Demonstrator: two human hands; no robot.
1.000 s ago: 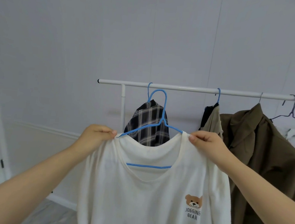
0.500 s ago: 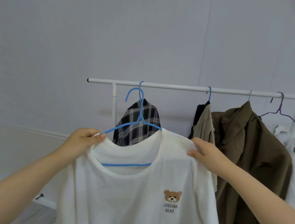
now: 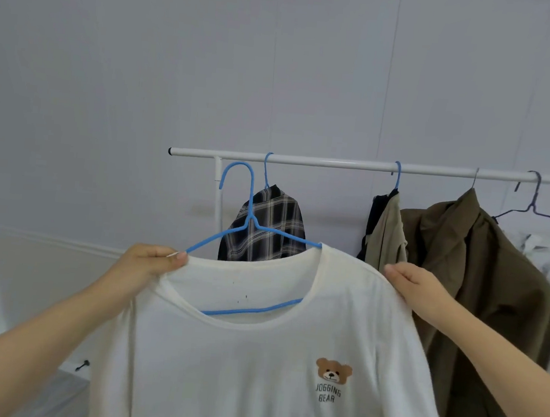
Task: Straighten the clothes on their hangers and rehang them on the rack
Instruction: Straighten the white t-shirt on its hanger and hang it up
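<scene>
A white T-shirt [image 3: 253, 366] with a small bear print sits on a blue wire hanger [image 3: 250, 206], held up in front of the white rack rail [image 3: 321, 162]. My left hand [image 3: 149, 264] pinches the shirt's left shoulder together with the hanger's arm. My right hand [image 3: 416, 287] grips the shirt's right shoulder. The hanger tilts, its left end lower, and its hook stands just below the rail, off it. A plaid shirt [image 3: 265, 227] hangs on the rail behind the hook.
Further right on the rail hang a khaki garment [image 3: 386, 231], an olive jacket [image 3: 479, 286] and a bare grey hanger [image 3: 533, 207] over white clothes. The rack's upright post [image 3: 216, 196] stands behind the hook. A grey wall is behind.
The shirt and hanger have shifted left relative to the rack, and the hook now points left of the plaid shirt's hanger. Both hands keep their hold on the shoulders.
</scene>
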